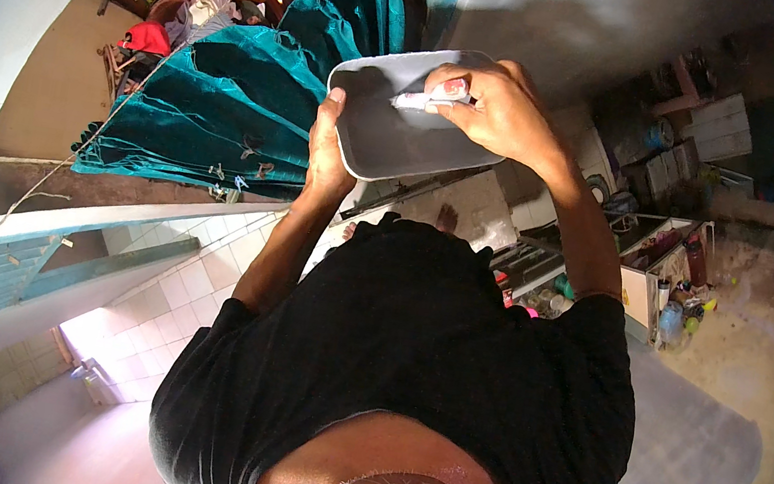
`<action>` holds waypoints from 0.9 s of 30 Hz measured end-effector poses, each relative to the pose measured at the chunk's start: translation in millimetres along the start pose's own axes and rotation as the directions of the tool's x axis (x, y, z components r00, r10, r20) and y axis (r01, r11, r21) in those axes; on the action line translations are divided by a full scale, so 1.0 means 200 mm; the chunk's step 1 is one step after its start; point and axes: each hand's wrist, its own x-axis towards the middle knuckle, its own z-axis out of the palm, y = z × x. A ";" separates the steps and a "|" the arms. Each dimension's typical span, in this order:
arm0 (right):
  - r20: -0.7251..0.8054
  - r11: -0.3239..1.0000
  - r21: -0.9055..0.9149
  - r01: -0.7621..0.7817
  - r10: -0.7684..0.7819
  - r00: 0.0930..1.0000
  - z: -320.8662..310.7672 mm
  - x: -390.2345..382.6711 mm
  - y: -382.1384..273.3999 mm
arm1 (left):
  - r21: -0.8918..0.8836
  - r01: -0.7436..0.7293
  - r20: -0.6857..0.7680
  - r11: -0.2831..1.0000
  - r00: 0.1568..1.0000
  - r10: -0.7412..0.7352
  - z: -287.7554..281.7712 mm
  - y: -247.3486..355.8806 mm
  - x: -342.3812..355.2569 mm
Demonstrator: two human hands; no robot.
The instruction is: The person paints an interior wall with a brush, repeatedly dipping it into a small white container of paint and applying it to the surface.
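Observation:
My left hand [328, 147] is closed on the left rim of a shallow grey rectangular tray [382, 145] with rounded corners, its thumb over the edge. The tray is tilted, so its inside faces me. My right hand [503, 114] reaches over the far right part of it, fingers wrapped round a slim white tube [419, 101] with red marks on its thicker end. The tube's narrow end points left, over the tray's inner face. Whether that tip touches the surface I cannot tell.
A teal curtain [216, 104] hangs from a cord at the left, beside the tray. Clutter with a red cloth [146, 38] lies behind it. On the right stand a low cabinet [640, 294], bottles and kitchen things. White tiles [221, 266] show at the lower left.

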 end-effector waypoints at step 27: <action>-0.169 0.989 0.142 -0.048 0.072 0.983 -0.11 -0.22 -0.10 | 0.120 0.034 0.022 0.992 0.999 -0.037 0.00 -0.06 -0.03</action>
